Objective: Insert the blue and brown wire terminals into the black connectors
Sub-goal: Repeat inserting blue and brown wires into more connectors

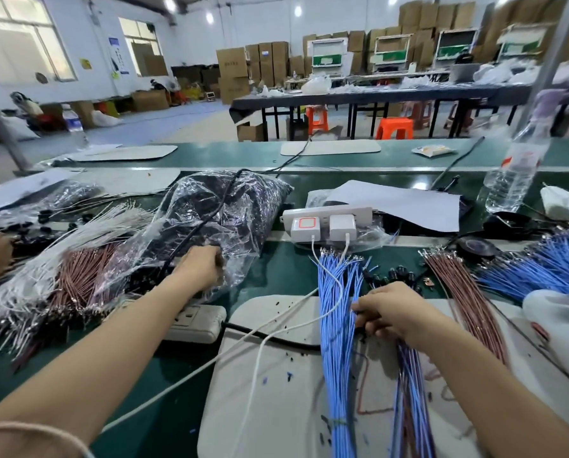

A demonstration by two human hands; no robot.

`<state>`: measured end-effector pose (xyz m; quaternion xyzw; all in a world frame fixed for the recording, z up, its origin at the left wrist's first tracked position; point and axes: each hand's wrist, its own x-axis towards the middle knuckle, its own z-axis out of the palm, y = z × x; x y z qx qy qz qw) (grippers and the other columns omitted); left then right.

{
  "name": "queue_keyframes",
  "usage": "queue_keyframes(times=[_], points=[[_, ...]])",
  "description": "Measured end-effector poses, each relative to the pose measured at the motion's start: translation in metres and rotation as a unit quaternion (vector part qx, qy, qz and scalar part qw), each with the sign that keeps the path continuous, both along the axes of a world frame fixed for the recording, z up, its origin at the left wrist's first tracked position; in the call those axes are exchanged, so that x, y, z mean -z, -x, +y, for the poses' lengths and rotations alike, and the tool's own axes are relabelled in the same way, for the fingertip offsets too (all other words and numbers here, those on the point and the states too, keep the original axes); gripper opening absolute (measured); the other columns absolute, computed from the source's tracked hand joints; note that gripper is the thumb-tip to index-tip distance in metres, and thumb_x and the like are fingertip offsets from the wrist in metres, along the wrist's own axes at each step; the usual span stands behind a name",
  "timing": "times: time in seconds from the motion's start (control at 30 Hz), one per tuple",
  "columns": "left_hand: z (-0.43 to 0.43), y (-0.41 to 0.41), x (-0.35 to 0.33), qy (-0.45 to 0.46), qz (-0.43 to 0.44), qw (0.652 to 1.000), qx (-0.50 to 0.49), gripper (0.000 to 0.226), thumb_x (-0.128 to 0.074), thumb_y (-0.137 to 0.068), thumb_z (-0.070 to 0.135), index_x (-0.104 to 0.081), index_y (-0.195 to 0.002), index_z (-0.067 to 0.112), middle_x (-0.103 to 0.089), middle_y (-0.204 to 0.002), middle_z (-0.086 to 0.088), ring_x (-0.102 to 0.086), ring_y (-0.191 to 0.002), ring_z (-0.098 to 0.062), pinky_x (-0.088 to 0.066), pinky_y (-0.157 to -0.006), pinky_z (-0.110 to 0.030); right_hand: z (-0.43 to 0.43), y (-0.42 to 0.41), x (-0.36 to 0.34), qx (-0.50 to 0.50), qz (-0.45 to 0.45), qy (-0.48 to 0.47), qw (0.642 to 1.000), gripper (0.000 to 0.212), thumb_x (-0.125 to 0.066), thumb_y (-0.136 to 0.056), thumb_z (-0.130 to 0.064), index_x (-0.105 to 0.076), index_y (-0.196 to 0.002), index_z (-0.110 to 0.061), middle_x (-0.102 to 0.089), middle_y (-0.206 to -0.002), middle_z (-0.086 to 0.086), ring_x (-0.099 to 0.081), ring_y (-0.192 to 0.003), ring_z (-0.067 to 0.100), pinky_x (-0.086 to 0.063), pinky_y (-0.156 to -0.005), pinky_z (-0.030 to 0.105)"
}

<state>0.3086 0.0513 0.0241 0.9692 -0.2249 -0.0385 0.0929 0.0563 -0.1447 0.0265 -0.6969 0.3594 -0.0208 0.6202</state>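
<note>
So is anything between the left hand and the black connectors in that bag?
Yes: the clear plastic bag covers the black connectors, and a black cable lies across it. The left hand grips its crumpled edge.

The 2 bare forearms reach forward with the hands well apart. The left arm [111,342] runs from the near left toward the far middle, and the left hand [199,264] lies knuckles up with its fingers curled down and away, perhaps closed on something, though the grip is hidden. The right arm [475,375] comes in from the near right, and the right hand [389,307], back up, has fingers and thumb curled round a wire bundle [408,385].
</note>
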Motion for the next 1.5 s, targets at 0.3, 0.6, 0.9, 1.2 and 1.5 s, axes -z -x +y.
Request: queue_keyframes(times=[0.3, 0.6, 0.9, 1.2, 1.5], points=[[0.000, -0.006, 0.007, -0.077, -0.032, 0.992, -0.094, 0.041, -0.042, -0.097, 0.013, -0.043, -0.137, 0.006, -0.037, -0.142, -0.019, -0.040, -0.128, -0.038, -0.037, -0.101, -0.044, 0.010, 0.005, -0.004, 0.024, -0.184, -0.079, 0.979, 0.032, -0.057, -0.084, 0.000, -0.057, -0.056, -0.015, -0.047, -0.049, 0.002, -0.036, -0.040, 0.011, -0.027, -0.036, 0.019], [-0.010, -0.003, -0.003, -0.199, -0.026, 0.970, -0.139, 0.041, -0.018, -0.105, 0.012, -0.031, -0.143, 0.003, -0.030, -0.149, -0.020, -0.032, -0.136, -0.037, -0.032, -0.106, -0.050, 0.018, 0.003, 0.000, 0.003, -0.291, -0.068, 0.954, 0.014, -0.055, -0.094, -0.013, -0.052, -0.080, -0.011, -0.066, -0.065, 0.016, -0.046, -0.035, 0.019, -0.033, -0.035, 0.020], [-0.008, 0.007, -0.022, -0.214, -0.082, 0.973, 0.028, 0.028, -0.040, -0.093, -0.005, -0.056, -0.116, -0.003, -0.060, -0.114, -0.017, -0.061, -0.102, -0.029, -0.050, -0.079, -0.032, 0.019, 0.009, 0.012, -0.116, -0.159, -0.044, 0.979, 0.018, -0.051, -0.097, -0.013, -0.063, -0.092, 0.000, -0.068, -0.068, 0.016, -0.055, -0.043, 0.017, -0.037, -0.037, 0.020], [-0.069, 0.088, -0.064, 0.112, 0.049, 0.974, 0.188, 0.021, -0.033, -0.098, 0.007, -0.054, -0.097, 0.012, -0.059, -0.086, -0.007, -0.053, -0.068, -0.020, -0.045, -0.054, -0.023, 0.020, 0.013, 0.014, -0.094, -0.237, -0.051, 0.966, 0.021, -0.047, -0.098, -0.018, -0.065, -0.108, -0.011, -0.064, -0.061, 0.016, -0.053, -0.040, 0.020, -0.042, -0.039, 0.023], [-0.087, 0.176, 0.024, 0.389, 0.130, 0.868, 0.281, 0.031, -0.051, -0.087, 0.042, -0.063, -0.083, 0.014, -0.052, -0.056, -0.007, -0.039, -0.051, -0.012, -0.033, -0.053, -0.032, -0.008, 0.018, 0.012, 0.245, -0.452, -0.037, 0.857, 0.028, -0.042, -0.099, -0.002, -0.064, -0.098, -0.019, -0.071, -0.068, 0.000, -0.062, -0.055, 0.006, -0.051, -0.056, 0.015]])
